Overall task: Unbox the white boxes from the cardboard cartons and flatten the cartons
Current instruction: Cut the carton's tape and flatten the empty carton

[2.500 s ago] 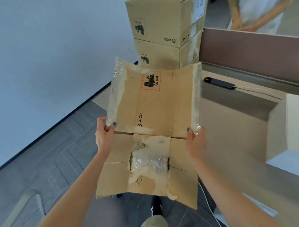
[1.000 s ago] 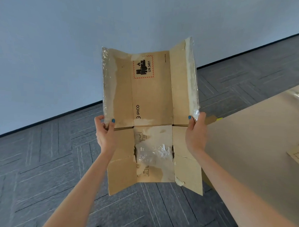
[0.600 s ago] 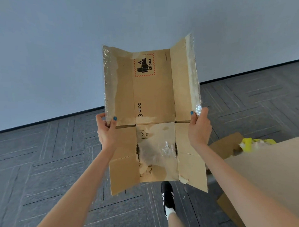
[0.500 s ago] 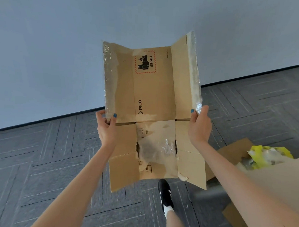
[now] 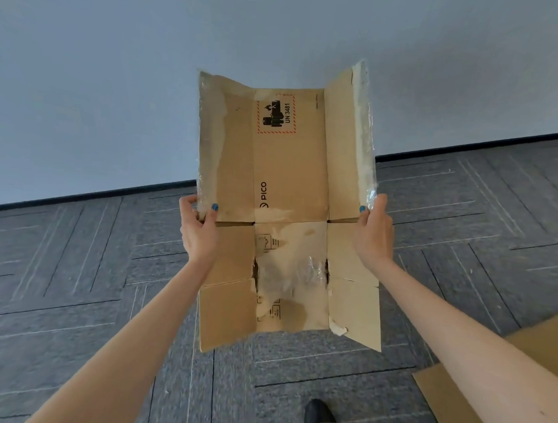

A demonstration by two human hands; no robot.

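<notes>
Left hand and right hand each curl round flattened carton side edges, thumbs in front, held aloft.

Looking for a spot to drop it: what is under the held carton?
Grey carpet and a dark shoe show below the carton; whatever lies straight behind it is covered.

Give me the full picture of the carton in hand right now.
The carton is brown cardboard, opened out almost flat and held upright over the grey floor. Its upper side flaps angle toward the camera; the lower flaps hang. Print shows PICO and a red-bordered UN 3481 label. Clear tape clings to the upper flap edges and the lower middle panel, where the surface is torn. The left hand grips its left edge, the right hand its right edge, at the middle fold.
</notes>
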